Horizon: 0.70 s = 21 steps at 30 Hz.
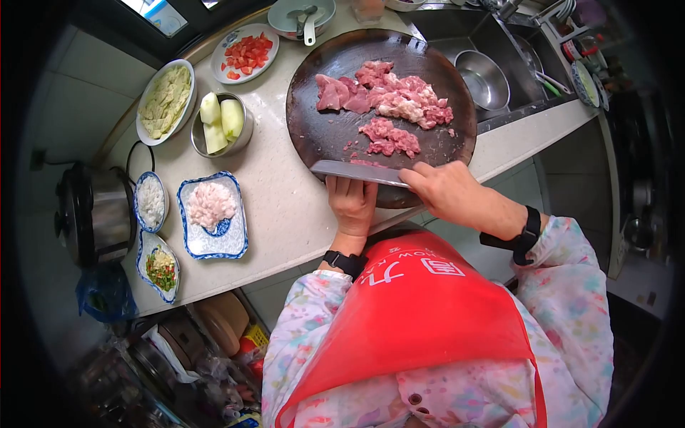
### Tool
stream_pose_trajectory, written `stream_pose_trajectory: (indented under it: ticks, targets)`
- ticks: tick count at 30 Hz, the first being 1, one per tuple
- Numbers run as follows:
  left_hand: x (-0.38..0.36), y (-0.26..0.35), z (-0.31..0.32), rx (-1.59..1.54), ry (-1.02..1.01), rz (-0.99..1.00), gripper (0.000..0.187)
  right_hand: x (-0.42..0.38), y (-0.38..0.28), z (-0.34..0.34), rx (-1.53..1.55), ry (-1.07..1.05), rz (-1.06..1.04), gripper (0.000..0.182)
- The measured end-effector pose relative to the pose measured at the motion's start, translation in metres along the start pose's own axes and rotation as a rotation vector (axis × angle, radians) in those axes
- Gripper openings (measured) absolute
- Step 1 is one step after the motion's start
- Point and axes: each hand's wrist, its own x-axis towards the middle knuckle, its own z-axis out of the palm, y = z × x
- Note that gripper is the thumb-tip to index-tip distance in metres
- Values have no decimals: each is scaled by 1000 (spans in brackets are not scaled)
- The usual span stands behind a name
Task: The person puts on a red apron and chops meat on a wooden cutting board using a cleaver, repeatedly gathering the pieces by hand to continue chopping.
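My right hand (pixel 449 194) is closed round the handle of a kitchen knife (pixel 360 172). Its blade reaches left across the near edge of a round dark chopping board (pixel 314 132). Against the near side of that blade, the curled fingers of my left hand (pixel 352 201) press together; their tips and anything under them are hidden. Just beyond the blade sits a small heap of cut meat (pixel 389 137), with scraps around it. Farther back on the board lie a larger pile of chopped meat (pixel 414 100) and flat pink slices of meat (pixel 342 94).
Left of the board stand a metal bowl of peeled pale-green vegetable pieces (pixel 222 125), a blue-rimmed dish of minced meat (pixel 211 204) and several smaller dishes. A plate of diced tomato (pixel 246 54) is behind. At the right is a sink (pixel 442 28) holding a metal bowl (pixel 483 80).
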Motion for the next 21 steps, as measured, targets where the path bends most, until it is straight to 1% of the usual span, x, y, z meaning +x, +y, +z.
stream_pose_trajectory:
  ticks: [3,7,9,10,11,13,17,19,21]
  targets:
    - [0,-1,-2,2,-20,-17,22,-13,9,1,-6,-60,43,28]
    - [-1,-2,1,-23,-18,-23,24,14,5,2,-17,-102,20,24]
    - [-3,-3,2,-27,-22,-15,25,39,-1,11,-1,-62,-17,22]
    - [-4,-5,4,-11,-14,-6,25,47,-5,11,23,-13,-17,15]
    - [-5,-5,5,2,-6,6,26,47,-1,14,25,-9,-13,15]
    - [-6,-4,4,-15,-4,8,26,42,9,23,103,110,17,12]
    - [-6,-5,4,-32,1,1,26,22,7,12,101,115,64,12]
    - [-6,-6,4,-45,8,5,24,6,2,1,73,-30,95,13]
    - [-7,-7,4,-51,4,19,23,0,3,0,71,-68,112,14]
